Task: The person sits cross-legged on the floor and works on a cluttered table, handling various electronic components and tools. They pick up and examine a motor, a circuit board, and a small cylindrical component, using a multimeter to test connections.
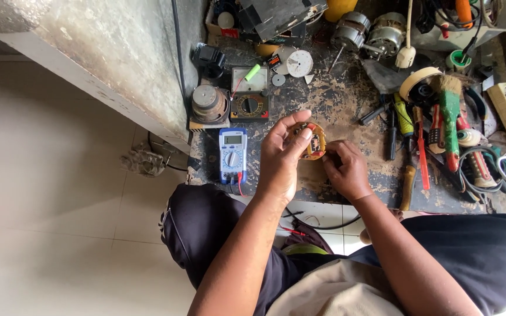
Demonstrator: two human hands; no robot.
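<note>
Left hand (279, 161) pinches the round coil part (311, 140) above the worktop (335, 99); right hand (346, 169) curled, touching its lower edge (blue meter (232, 155) just left).

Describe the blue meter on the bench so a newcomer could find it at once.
Start at the worn workbench and go to its near left corner. Just left of the left hand lies the blue digital multimeter, upright with a small screen over a round dial. The analog meter behind it is black and orange.
</note>
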